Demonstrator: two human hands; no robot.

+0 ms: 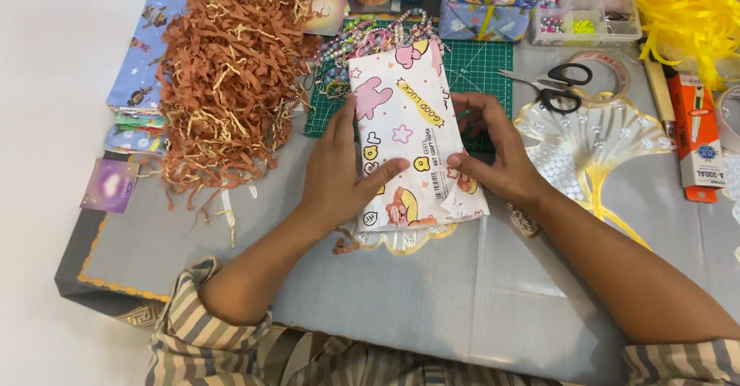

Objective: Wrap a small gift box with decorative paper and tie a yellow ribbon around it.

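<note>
Wrapping paper, white with pink and yellow cartoon prints, already lies folded around a flat bundle that rests partly on the green cutting mat and partly on the grey table cover just below it. The left hand lies flat on the paper's left side, fingers spread and thumb reaching across the lower seam; the right hand curls its fingers over the right edge, thumb pressing the same seam. Neither hand grips anything else. Judging by this, the folding looks largely done, while the seam appears unsealed, with no tape visible on it. Scissors and a tape roll lie just right of the mat, brown shredded paper left of it.
</note>
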